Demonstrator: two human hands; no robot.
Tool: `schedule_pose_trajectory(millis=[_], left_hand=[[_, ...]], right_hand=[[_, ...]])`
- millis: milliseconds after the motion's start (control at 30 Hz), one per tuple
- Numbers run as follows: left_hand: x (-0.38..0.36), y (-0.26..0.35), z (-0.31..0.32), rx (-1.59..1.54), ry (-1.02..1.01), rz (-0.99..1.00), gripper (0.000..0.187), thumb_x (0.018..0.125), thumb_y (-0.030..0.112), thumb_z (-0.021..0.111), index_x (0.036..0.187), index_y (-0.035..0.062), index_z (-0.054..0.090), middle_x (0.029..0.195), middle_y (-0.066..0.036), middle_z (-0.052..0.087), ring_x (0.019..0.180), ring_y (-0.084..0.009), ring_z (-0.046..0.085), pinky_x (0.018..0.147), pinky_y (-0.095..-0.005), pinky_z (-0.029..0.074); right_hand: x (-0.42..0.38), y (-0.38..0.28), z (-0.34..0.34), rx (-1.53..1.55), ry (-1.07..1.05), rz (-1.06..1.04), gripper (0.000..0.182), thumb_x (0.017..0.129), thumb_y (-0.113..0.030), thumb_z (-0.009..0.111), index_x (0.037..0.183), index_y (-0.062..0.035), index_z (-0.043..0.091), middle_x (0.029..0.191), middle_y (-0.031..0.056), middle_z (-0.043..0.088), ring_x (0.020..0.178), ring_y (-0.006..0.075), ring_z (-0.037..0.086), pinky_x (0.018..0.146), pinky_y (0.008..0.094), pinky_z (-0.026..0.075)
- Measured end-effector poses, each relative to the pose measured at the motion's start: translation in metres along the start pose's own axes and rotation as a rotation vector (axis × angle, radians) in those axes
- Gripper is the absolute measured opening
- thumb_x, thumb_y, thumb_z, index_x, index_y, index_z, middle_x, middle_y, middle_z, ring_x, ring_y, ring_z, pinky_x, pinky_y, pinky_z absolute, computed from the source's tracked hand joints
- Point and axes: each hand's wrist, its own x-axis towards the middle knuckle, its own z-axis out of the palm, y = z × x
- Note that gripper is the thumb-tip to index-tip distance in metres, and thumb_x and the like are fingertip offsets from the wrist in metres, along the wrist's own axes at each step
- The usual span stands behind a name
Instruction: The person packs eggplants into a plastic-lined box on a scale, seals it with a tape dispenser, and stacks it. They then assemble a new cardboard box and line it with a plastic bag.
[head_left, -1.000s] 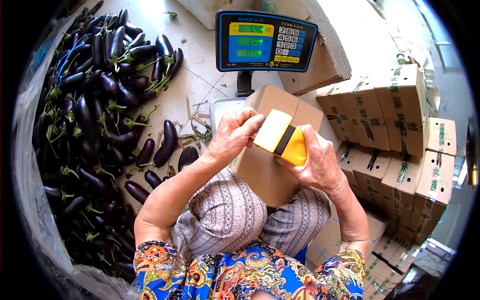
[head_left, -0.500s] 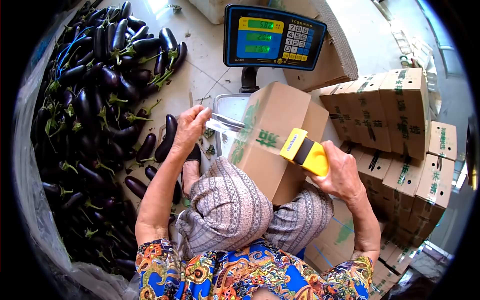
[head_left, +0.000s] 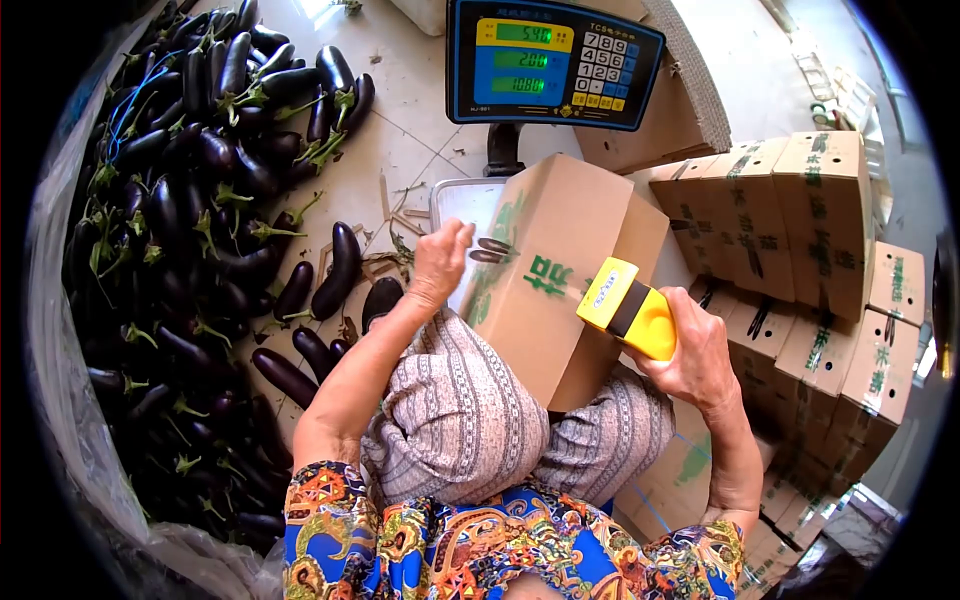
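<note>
A cardboard box (head_left: 565, 235) with green print stands tilted on the scale's platform (head_left: 450, 200), against the patterned trouser legs. My right hand (head_left: 690, 355) grips a yellow tape dispenser (head_left: 630, 310) with a dark band, held at the box's right side. My left hand (head_left: 443, 262) is at the box's left end, its fingers pinched together. The clear tape between them is hard to make out against the cardboard. Close to the left fingertips, a dark looped handle (head_left: 490, 250) shows on the box.
A large heap of eggplants (head_left: 190, 240) lies on plastic sheeting (head_left: 90, 420) at left, with a few loose eggplants (head_left: 338, 270) beside it. The scale display (head_left: 555, 65) stands behind the box. Printed cartons (head_left: 820, 220) are stacked at right. Flat cardboard (head_left: 665, 110) leans behind the display.
My left hand has moved right and slightly down, nearer the box. The shiny strip by it no longer shows clearly. The dispenser has shifted slightly right, and the scale's numbers have changed.
</note>
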Motion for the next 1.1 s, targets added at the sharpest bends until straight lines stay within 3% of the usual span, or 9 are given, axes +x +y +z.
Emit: schedule_pose_trajectory(millis=[200,333,367,500,567,633,733,800,1100], left_hand=[[0.000,0.007,0.027,0.357,-0.192,0.054,0.018,0.099,0.024,0.049,0.095,0.0065,0.048,0.068,-0.022,0.062,0.067,-0.0446,0.062,0.057,-0.0520,0.048],[0.000,-0.008,0.031,0.498,-0.341,-0.096,0.023,0.099,0.031,0.047,0.103,0.0079,0.045,0.072,-0.026,0.063,0.072,-0.0479,0.062,0.065,-0.0578,0.048],[-0.001,-0.017,0.033,0.486,-0.368,-0.151,0.019,0.096,0.025,0.048,0.095,0.0063,0.051,0.081,-0.025,0.066,0.076,-0.0496,0.063,0.067,-0.0591,0.048],[0.004,-0.022,0.033,0.440,-0.223,0.037,0.012,0.094,0.017,0.050,0.098,0.0086,0.057,0.093,-0.022,0.063,0.081,-0.0462,0.062,0.071,-0.0544,0.050],[0.032,0.031,0.018,0.132,0.013,0.177,0.013,0.092,0.010,0.054,0.101,0.0049,0.062,0.094,-0.018,0.060,0.084,-0.0402,0.060,0.072,-0.0460,0.051],[0.055,0.092,0.006,0.077,0.060,0.362,0.029,0.090,0.014,0.057,0.115,0.0005,0.061,0.107,-0.020,0.061,0.098,-0.0378,0.060,0.086,-0.0425,0.050],[0.072,0.144,0.020,0.372,-0.172,0.642,0.056,0.088,0.035,0.062,0.134,0.0054,0.051,0.138,-0.016,0.049,0.134,-0.0362,0.038,0.110,-0.0487,0.028],[0.079,0.144,0.038,0.606,-0.261,0.760,0.063,0.088,0.044,0.062,0.137,0.0073,0.048,0.141,-0.014,0.047,0.137,-0.0338,0.035,0.111,-0.0489,0.026],[0.088,0.152,0.044,0.747,-0.316,0.737,0.058,0.086,0.052,0.060,0.125,0.0082,0.056,0.109,-0.011,0.058,0.109,-0.0275,0.050,0.102,-0.0445,0.033]], right_hand=[[-0.001,0.003,0.005,0.032,0.044,0.003,0.056,0.065,-0.025,0.082,0.107,-0.0023,0.054,0.086,0.0177,0.065,0.078,0.0369,0.067,0.067,0.0408,0.054],[-0.002,0.001,0.005,0.049,0.103,-0.028,0.052,0.065,-0.025,0.080,0.104,-0.0029,0.054,0.086,0.0163,0.064,0.075,0.0356,0.067,0.065,0.0412,0.055],[-0.002,0.002,0.005,0.053,0.112,-0.035,0.052,0.065,-0.025,0.080,0.104,-0.0030,0.054,0.085,0.0161,0.064,0.074,0.0355,0.067,0.064,0.0412,0.055],[-0.005,0.007,0.009,0.054,0.138,-0.036,0.052,0.063,-0.025,0.078,0.103,-0.0032,0.054,0.083,0.0151,0.063,0.072,0.0337,0.066,0.063,0.0406,0.055],[-0.007,0.009,0.009,0.055,0.152,-0.042,0.052,0.063,-0.025,0.078,0.103,-0.0029,0.054,0.082,0.0150,0.063,0.072,0.0332,0.066,0.063,0.0404,0.055],[-0.008,0.010,0.009,0.059,0.142,-0.043,0.054,0.061,-0.024,0.079,0.104,-0.0023,0.054,0.081,0.0151,0.062,0.072,0.0327,0.066,0.062,0.0401,0.055],[-0.010,0.011,0.010,0.048,0.147,-0.048,0.058,0.060,-0.024,0.080,0.105,-0.0026,0.053,0.082,0.0150,0.062,0.072,0.0331,0.066,0.063,0.0401,0.055],[-0.011,0.013,0.010,0.056,0.133,-0.049,0.059,0.059,-0.024,0.081,0.105,-0.0028,0.052,0.083,0.0151,0.062,0.072,0.0336,0.066,0.063,0.0405,0.056],[-0.012,0.013,0.009,0.060,0.096,-0.027,0.058,0.061,-0.025,0.083,0.104,-0.0023,0.051,0.084,0.0174,0.062,0.070,0.0343,0.068,0.063,0.0414,0.056]])
